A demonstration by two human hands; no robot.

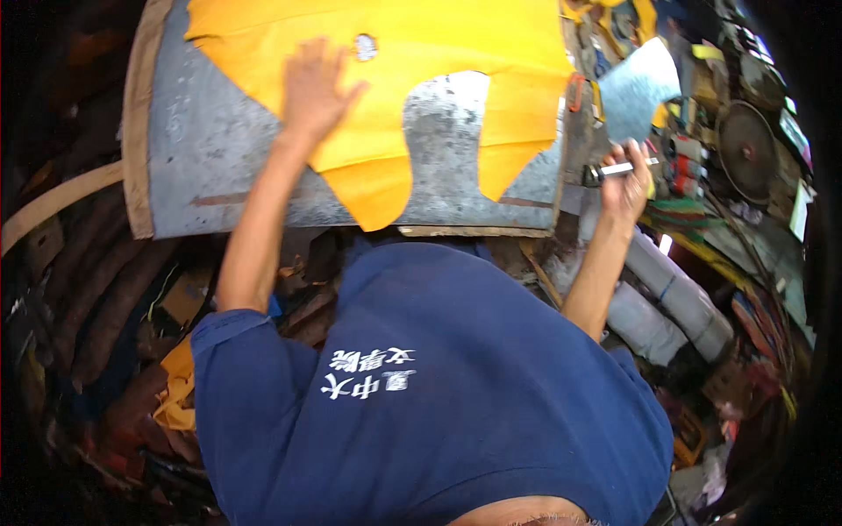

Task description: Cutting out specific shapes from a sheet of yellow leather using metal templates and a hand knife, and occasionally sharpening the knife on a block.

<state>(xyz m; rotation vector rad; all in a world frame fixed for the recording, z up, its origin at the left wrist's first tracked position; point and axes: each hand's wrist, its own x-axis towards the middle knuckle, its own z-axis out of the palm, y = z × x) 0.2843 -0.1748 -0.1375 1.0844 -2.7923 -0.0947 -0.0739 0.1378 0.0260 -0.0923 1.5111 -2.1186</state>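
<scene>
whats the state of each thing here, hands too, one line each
yellow sheet, spread out, curved cut-outs along its near edge
grey worktop, partly covered by the yellow sheet, marked and scuffed
left hand, open, palm down on the yellow sheet
right hand, closed around the tool
silver-and-black tool, held in the right hand
yellow scrap, crumpled

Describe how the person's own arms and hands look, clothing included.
Short dark blue sleeves end around the elbows. Below them the forearms are bare, and the left hand and right hand are ungloved; no watch or bracelet shows.
</scene>
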